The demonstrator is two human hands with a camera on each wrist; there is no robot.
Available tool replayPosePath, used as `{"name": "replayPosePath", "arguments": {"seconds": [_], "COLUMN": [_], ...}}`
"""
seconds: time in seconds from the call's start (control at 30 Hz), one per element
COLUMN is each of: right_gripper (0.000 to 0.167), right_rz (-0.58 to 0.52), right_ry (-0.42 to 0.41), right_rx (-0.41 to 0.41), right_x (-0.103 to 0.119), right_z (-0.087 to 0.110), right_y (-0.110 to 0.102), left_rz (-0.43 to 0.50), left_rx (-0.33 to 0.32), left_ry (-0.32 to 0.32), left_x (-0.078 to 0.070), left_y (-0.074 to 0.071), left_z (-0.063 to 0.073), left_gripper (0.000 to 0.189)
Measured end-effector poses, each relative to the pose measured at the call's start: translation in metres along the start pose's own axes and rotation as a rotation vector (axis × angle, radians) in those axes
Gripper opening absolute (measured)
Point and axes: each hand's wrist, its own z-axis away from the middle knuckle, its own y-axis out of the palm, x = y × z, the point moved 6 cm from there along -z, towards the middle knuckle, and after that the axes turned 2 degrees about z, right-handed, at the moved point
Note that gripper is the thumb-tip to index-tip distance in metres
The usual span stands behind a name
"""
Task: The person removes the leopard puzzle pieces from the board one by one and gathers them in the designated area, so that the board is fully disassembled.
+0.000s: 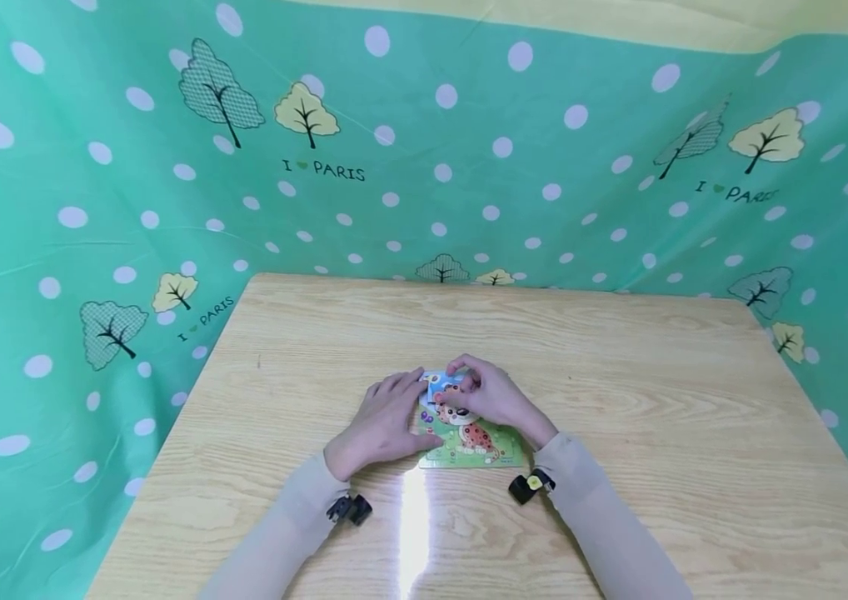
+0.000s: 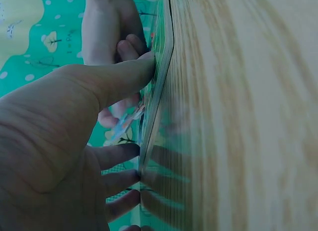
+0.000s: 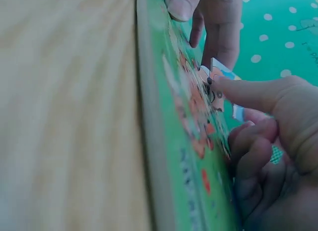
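Observation:
A jigsaw puzzle board (image 1: pixel 508 450) showing a spotted leopard on green grass under blue sky lies flat on the table. My right hand (image 1: pixel 497 396) pinches a puzzle piece (image 3: pixel 216 94) at the board's upper part, the piece tilted up from the surface; part of it hides behind the thumb. In the left wrist view the piece (image 2: pixel 128 122) appears blurred below the right hand. Along the board's left side lies my left hand (image 1: pixel 382 423), its thumb (image 2: pixel 126 78) resting on the board and its other fingers stretched toward the upper left edge.
The board sits on a light wooden table (image 1: pixel 619 400) with a bright reflection just in front of it. A green polka-dot cloth (image 1: pixel 409 192) with printed trees hangs behind and beside the table. Each wrist carries a small black camera (image 1: pixel 523 489).

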Motion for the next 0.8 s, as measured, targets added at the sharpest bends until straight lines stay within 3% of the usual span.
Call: {"name": "replayPosePath", "arguments": {"seconds": [0.13,0.27,0.5,0.8], "right_gripper": [0.021,0.018,0.015,0.023], "right_rz": [-0.077,-0.087,-0.101,-0.121], "right_ry": [-0.068,-0.091,-0.068,-0.002], "right_rx": [-0.050,-0.078,-0.151,-0.143], "right_x": [-0.0003,-0.0012,-0.0039,-0.0084], "right_z": [0.0017,0.0024,0.0034,0.0055], "right_y": [-0.0024,-0.0022,-0.0035,-0.0048], "left_rz": [-0.002,-0.016,-0.022,-0.006], "left_rx": [-0.002,-0.003,0.002,-0.002], "left_ry": [-0.001,-0.005,-0.013,-0.009], "left_x": [0.0005,0.0013,0.0007,-0.0003], "left_y": [-0.0023,-0.0028,-0.0025,-0.0002], "left_z": [0.0013,0.0012,0.0015,0.0032], "left_gripper": [0.097,0.097,0.095,0.094]}}
